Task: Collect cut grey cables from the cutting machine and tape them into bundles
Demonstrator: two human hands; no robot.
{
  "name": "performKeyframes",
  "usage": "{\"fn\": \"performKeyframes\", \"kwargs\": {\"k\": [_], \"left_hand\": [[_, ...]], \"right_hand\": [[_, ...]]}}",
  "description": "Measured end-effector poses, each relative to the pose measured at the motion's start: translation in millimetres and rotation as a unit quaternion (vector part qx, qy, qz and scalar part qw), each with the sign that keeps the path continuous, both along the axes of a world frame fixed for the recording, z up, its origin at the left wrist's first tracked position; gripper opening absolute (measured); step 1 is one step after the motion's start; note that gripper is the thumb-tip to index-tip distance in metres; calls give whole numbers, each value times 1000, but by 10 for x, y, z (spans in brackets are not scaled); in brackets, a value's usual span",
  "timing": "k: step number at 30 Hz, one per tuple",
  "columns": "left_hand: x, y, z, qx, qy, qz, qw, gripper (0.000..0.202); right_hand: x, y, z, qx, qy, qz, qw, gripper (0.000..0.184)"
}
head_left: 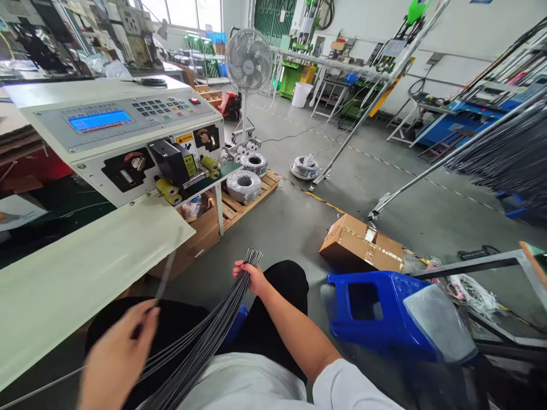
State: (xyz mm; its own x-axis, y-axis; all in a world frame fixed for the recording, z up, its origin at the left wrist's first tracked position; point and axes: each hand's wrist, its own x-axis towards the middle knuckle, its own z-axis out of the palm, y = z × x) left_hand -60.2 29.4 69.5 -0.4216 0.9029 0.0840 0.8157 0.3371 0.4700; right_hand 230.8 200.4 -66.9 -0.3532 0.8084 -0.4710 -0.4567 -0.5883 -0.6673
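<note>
My right hand is closed round a bundle of thin grey cables close to its upper end. The cut tips stick out just above my fingers, and the bundle slants down over my lap to the lower left. My left hand, blurred by motion, pinches a single grey cable whose end points up past the fingers. A grey length also runs out behind this hand to the left edge. To the left stands a white machine with a lit blue display, keypad and yellow rollers, above a pale sloping tray.
A blue plastic stool and a cardboard box stand to my right. Wire coils lie on a wooden pallet beneath the machine. Behind are a fan and a metal rack leg; dark cables hang at right.
</note>
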Motion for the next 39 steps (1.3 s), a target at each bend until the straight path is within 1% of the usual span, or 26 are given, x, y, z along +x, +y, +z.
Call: {"fn": "performKeyframes", "kwargs": {"k": [1, 2, 4, 6, 8, 9, 12, 17, 25, 29, 31, 33, 35, 37, 39], "left_hand": [[267, 8, -89, -29, -60, -49, 997, 26], [519, 43, -182, -46, -102, -85, 990, 28], [921, 163, -367, -82, -150, -137, 976, 31], [1149, 290, -523, -128, -159, -167, 965, 31], [1230, 376, -625, -159, -136, -174, 962, 27], [1240, 399, -654, -161, -119, -177, 964, 24], [1237, 423, -688, -135, -78, -190, 969, 19], [1243, 446, -740, -140, -75, -202, 966, 18], [1304, 510, -852, -103, -48, -255, 960, 25], [1295, 549, -928, -71, -41, -276, 958, 26], [1202, 524, -955, -73, -54, -274, 957, 28], [1028, 439, -976, -117, -78, -254, 957, 37], [791, 288, -989, -188, -113, -221, 950, 45], [535, 94, -988, -247, -150, -196, 937, 45], [313, -104, -961, -265, -179, -179, 930, 43]], "right_hand": [[-8, 6, 0, -1, 1, 3, 1000, 21], [-13, 9, 1, -3, 1, 7, 1000, 20], [-15, 7, 5, -3, 2, 16, 1000, 19], [-8, 2, 8, 1, 0, 19, 1000, 18], [7, -3, 8, 6, -7, 18, 1000, 20], [17, -5, 9, 7, -12, 17, 1000, 21], [53, -16, 14, 5, -26, 22, 999, 26], [70, -34, 17, 3, -19, 16, 1000, 29], [-2, -55, 36, 5, 0, 23, 1000, 28], [-9, -49, 32, 30, 7, 3, 1000, 22], [-2, -53, 25, 33, 15, -7, 999, 17], [12, -60, 18, 25, 15, -14, 999, 14], [30, -64, 18, 13, 7, -19, 1000, 14], [43, -64, 28, 2, 0, -20, 1000, 15], [44, -55, 40, -1, 1, -22, 1000, 16]]}}
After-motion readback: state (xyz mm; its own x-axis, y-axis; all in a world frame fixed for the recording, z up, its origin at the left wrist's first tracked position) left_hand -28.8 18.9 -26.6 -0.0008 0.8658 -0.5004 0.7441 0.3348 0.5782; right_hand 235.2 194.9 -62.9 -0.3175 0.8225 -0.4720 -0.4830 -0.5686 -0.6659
